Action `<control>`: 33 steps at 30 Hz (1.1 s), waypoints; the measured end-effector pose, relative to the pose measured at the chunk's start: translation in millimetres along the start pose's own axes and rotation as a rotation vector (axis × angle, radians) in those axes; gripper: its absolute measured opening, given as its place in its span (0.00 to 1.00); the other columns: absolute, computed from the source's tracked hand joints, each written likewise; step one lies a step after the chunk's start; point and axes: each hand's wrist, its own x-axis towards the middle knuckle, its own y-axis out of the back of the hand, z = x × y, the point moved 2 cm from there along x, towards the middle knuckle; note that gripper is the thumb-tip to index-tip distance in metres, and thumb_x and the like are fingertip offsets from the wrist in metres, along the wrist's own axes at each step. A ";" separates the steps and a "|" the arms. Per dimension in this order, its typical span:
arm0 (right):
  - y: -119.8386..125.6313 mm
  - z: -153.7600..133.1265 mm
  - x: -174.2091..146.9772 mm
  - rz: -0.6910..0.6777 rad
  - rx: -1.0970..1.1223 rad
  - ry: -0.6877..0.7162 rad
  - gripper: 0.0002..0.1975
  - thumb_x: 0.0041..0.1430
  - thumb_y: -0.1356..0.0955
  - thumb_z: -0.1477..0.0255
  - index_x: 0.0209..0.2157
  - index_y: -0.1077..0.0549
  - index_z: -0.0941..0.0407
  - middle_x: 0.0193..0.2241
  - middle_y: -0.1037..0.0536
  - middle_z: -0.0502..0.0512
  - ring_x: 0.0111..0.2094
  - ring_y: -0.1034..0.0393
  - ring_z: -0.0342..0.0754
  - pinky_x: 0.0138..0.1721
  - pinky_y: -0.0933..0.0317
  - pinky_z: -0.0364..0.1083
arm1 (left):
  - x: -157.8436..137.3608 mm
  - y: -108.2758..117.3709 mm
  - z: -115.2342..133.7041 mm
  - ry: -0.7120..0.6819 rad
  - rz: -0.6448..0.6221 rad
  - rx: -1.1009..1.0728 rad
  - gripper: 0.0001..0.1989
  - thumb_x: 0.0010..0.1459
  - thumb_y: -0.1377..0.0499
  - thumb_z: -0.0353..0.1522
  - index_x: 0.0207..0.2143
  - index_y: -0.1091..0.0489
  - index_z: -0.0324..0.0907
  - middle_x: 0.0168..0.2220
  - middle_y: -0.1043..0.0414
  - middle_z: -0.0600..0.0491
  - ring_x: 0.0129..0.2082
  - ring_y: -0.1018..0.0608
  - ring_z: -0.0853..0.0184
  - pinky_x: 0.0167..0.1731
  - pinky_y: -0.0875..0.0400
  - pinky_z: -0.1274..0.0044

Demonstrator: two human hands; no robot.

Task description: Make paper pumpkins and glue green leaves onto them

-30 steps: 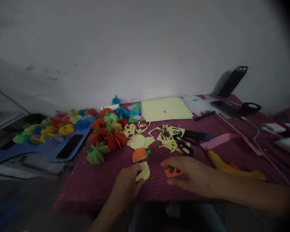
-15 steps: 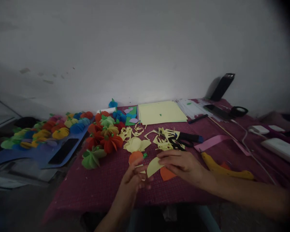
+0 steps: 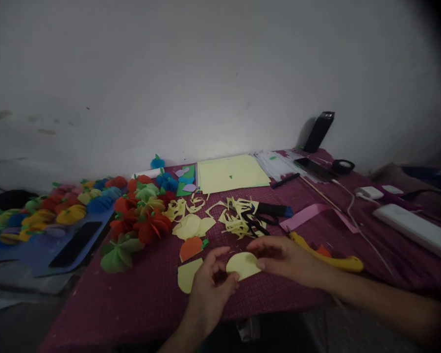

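Between my two hands is a pale yellow rounded paper piece (image 3: 243, 265), above the tabletop. My left hand (image 3: 210, 290) is closed at its left edge, with the thumb over the near side. The fingers of my right hand (image 3: 288, 259) pinch its right edge. Left of my left hand lies another pale yellow paper piece (image 3: 188, 275), partly covered by that hand. Just beyond sits an orange paper pumpkin shape (image 3: 191, 249) with a small green tip. Farther back, several yellow cut pieces (image 3: 191, 226) lie together.
Finished paper pumpkins (image 3: 152, 225) crowd the left side. Yellow paper scraps (image 3: 238, 220) lie around black-handled scissors (image 3: 255, 223). A yellow-handled tool (image 3: 329, 255) and pink strip (image 3: 312, 212) are at right. Yellow sheets (image 3: 231, 174) lie by the wall, a power bank (image 3: 417, 228) far right.
The yellow paper piece has turned from a narrow, tilted look to a broader face. My left hand has come round its left edge. The whole view has shifted right.
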 end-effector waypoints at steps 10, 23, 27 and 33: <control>-1.0 14.0 23.2 -0.075 -0.065 -0.100 0.12 0.51 0.33 0.64 0.27 0.27 0.59 0.20 0.32 0.46 0.22 0.40 0.40 0.24 0.46 0.39 | 8.5 4.1 -5.6 -0.020 -0.017 0.161 0.21 0.48 0.41 0.33 0.46 0.38 0.40 0.22 0.33 0.60 0.23 0.31 0.71 0.26 0.38 0.79; 16.7 15.5 37.3 -0.149 -0.277 -0.122 0.13 0.51 0.33 0.64 0.29 0.24 0.60 0.20 0.29 0.47 0.22 0.40 0.41 0.23 0.47 0.40 | 6.1 29.2 -13.8 -0.199 0.152 0.368 0.18 0.57 0.46 0.37 0.49 0.38 0.42 0.27 0.28 0.55 0.26 0.26 0.69 0.28 0.32 0.78; 19.8 21.8 39.0 -0.186 -0.313 -0.140 0.12 0.50 0.33 0.65 0.29 0.23 0.59 0.20 0.28 0.48 0.21 0.40 0.41 0.21 0.48 0.40 | -4.1 37.3 -21.3 -0.439 0.288 0.640 0.10 0.57 0.45 0.32 0.42 0.31 0.43 0.35 0.27 0.51 0.31 0.25 0.68 0.30 0.30 0.78; 13.9 21.6 42.4 -0.212 -0.359 -0.120 0.10 0.49 0.33 0.67 0.28 0.23 0.59 0.22 0.27 0.49 0.22 0.38 0.42 0.23 0.47 0.41 | -11.0 31.8 -24.3 -0.640 0.162 0.860 0.12 0.58 0.49 0.26 0.41 0.30 0.43 0.36 0.28 0.50 0.37 0.25 0.67 0.39 0.30 0.75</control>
